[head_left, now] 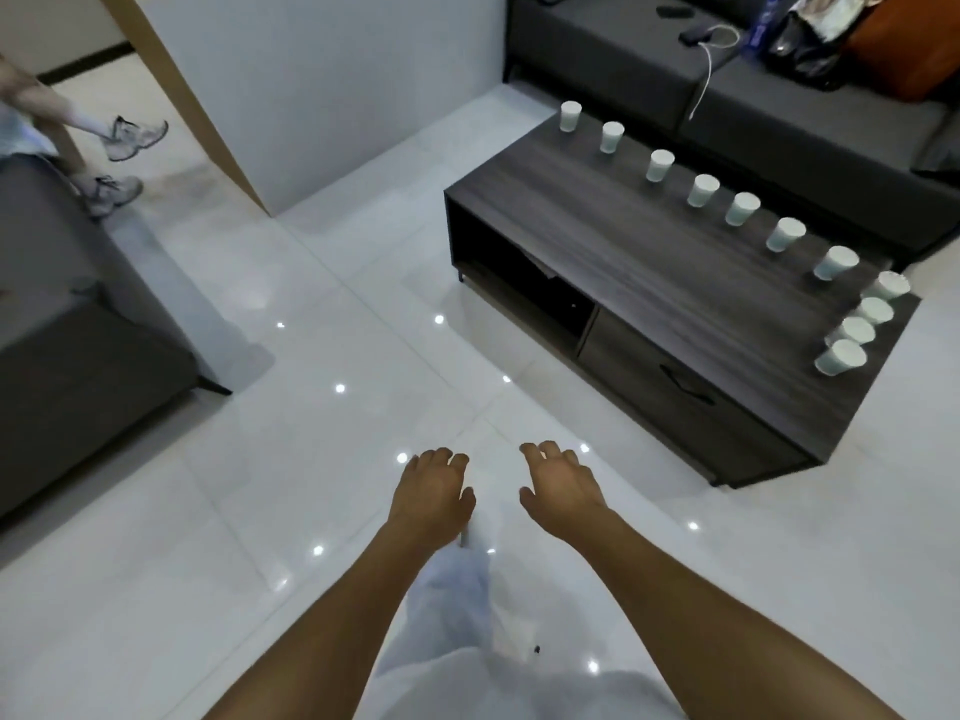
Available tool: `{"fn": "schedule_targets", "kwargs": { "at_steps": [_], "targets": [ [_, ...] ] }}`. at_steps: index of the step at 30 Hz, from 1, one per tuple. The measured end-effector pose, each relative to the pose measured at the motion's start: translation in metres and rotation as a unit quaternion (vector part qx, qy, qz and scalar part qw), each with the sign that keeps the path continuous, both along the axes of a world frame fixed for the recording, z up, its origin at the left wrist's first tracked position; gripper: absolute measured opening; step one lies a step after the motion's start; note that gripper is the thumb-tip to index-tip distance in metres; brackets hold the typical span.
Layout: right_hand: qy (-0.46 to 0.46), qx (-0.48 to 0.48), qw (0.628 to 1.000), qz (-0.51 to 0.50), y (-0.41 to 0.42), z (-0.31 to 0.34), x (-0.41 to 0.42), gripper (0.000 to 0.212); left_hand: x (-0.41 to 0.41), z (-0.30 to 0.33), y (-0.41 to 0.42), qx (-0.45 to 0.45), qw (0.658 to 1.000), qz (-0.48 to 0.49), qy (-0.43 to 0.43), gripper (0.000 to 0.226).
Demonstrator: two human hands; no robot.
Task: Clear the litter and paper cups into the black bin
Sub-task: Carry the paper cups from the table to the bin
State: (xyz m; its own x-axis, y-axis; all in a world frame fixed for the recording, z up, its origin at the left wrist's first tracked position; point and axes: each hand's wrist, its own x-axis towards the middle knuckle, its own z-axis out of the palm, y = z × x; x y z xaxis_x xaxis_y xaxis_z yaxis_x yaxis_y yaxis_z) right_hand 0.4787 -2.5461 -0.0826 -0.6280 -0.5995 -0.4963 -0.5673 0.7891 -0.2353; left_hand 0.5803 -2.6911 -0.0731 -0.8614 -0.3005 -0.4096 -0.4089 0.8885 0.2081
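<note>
dark table (649,283) bears paper cups (661,165)

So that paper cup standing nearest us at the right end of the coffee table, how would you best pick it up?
Probably round its side wall, just under the rim. The nearest paper cup stands upright and free at the front right corner of the coffee table, its neighbour close behind, so the right hand, now empty, can come in from the front edge and wrap it without knocking the row.

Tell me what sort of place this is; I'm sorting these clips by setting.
Probably a living room or lounge: a dark sofa, a low wooden coffee table lined with paper cups, and a glossy tiled floor. Both hands, left hand and right hand, hold nothing.
</note>
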Motion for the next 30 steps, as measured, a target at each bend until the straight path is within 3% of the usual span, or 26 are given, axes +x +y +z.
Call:
{"fn": "schedule_targets", "kwargs": {
  "at_steps": [9,30],
  "targets": [
    [-0.017,-0.032,0.999,-0.026,-0.195,0.007,-0.134,0.054,-0.134,0.001,-0.197,0.000,1.000,0.002,-0.012,0.046],
    [-0.049,-0.031,0.994,-0.091,-0.504,0.007,-0.506,0.057,-0.509,0.008,-0.522,0.023,1.000,0.017,0.003,0.047]
  ]
}}
